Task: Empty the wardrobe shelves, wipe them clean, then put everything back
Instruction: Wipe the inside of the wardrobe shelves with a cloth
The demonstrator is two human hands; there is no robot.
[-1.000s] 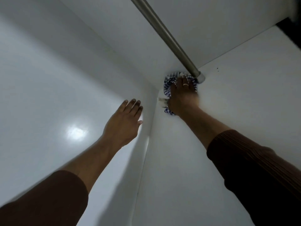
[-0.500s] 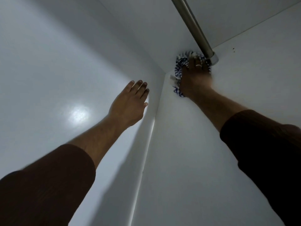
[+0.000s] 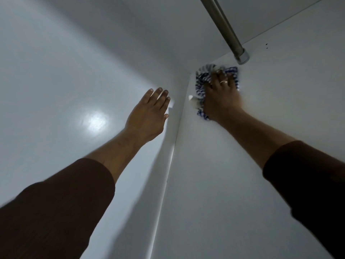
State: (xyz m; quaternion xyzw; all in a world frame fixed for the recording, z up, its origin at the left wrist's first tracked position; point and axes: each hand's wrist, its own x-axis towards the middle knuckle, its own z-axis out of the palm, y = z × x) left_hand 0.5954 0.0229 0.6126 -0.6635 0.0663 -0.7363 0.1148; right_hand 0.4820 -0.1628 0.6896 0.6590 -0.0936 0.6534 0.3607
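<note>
The right hand's fingers [image 3: 220,79] lie spread and flat, pressing a blue-and-white striped cloth [image 3: 200,81] against the white side panel [image 3: 242,165] of the wardrobe, high in the corner where that panel meets the back wall [image 3: 56,62] and the top board [image 3: 168,19]. A ring sits on one finger. The right hand [image 3: 222,98] is a little blurred, so it looks to be mid-wipe. The left hand [image 3: 149,113] is flat against the back wall, fingers straight and close together, holding nothing; it seems to brace the reach.

This is the wiping step, I judge, with the compartment bare in view and nothing yet put back. The next stroke calls for drawing the cloth down or along the panel while keeping it bunched under the palm.

The metal hanging rail [image 3: 224,28] ends in its socket just above the cloth, so upward room is tight; the corner seam closes off the left. Below and to the right the panel lies open
</note>
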